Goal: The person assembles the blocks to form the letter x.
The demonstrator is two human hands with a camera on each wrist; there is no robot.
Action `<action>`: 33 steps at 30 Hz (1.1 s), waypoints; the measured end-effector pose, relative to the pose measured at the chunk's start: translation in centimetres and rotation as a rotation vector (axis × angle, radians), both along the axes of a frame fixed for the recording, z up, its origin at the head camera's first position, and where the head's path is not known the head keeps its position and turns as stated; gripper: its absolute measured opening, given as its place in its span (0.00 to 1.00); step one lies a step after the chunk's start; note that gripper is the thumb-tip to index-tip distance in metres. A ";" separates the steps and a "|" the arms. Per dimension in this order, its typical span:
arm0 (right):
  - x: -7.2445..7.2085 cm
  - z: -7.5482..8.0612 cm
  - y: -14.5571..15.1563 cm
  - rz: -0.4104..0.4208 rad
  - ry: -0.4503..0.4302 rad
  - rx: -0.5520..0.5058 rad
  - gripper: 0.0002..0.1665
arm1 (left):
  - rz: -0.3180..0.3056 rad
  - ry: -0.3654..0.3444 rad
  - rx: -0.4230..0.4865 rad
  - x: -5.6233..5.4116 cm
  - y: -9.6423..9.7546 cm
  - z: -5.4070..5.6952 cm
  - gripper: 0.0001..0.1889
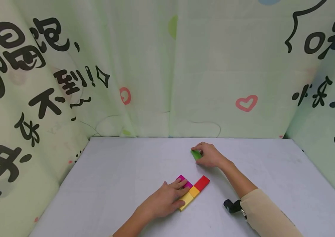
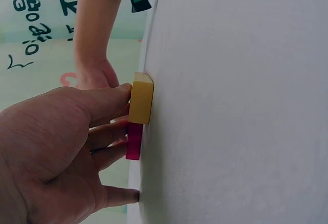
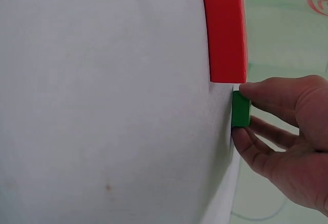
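Four blocks lie edge to edge in an angled shape on the white table: magenta (image 1: pixel 187 184), orange (image 1: pixel 194 191), red (image 1: pixel 202 183) and pale yellow (image 1: pixel 186 200). My left hand (image 1: pixel 167 199) rests on this group, its fairly straight fingers over the magenta block and its thumb against the yellow block (image 2: pixel 141 100). Farther back, my right hand (image 1: pixel 210 154) pinches a green block (image 1: pixel 196 154) between thumb and fingers, at the tabletop. In the right wrist view, the green block (image 3: pixel 241 108) shows beyond the near end of the red block (image 3: pixel 225 34).
The white tabletop (image 1: pixel 126 161) spreads around the blocks. A printed curtain (image 1: pixel 209 72) hangs behind its back edge and along both sides. A black wrist device (image 1: pixel 232 206) sticks out from the right sleeve, above the table.
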State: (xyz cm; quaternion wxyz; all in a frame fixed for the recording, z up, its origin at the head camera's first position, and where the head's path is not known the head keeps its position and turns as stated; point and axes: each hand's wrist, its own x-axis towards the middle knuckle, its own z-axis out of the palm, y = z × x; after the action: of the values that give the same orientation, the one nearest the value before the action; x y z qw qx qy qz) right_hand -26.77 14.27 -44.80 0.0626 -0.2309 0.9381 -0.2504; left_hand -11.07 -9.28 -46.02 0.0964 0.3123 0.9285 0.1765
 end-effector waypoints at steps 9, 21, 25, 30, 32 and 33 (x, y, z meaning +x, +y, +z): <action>-0.1 -0.1 0.1 -0.006 0.000 -0.005 0.30 | 0.010 -0.019 0.006 0.0 0.0 0.1 0.29; 0.1 -0.1 0.3 -0.007 0.005 -0.029 0.30 | 0.020 -0.026 0.007 0.0 0.2 0.1 0.29; 0.1 -0.1 0.4 -0.006 0.000 -0.034 0.30 | 0.015 -0.027 0.007 0.0 0.2 0.1 0.29; 0.1 -0.1 0.5 -0.004 -0.001 -0.033 0.30 | 0.016 -0.026 0.001 0.0 0.2 0.1 0.29; 0.1 -0.2 0.5 -0.006 -0.002 -0.031 0.30 | 0.016 -0.026 -0.001 0.0 0.2 0.1 0.29; 0.1 -0.2 0.5 -0.008 -0.004 -0.031 0.30 | 0.017 -0.027 -0.002 0.0 0.1 0.2 0.29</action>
State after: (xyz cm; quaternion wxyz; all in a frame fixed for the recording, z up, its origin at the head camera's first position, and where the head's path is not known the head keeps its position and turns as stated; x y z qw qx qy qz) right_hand -26.68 14.79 -45.01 0.0597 -0.2275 0.9350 -0.2655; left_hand -11.05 -9.14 -45.86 0.1076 0.3019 0.9299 0.1805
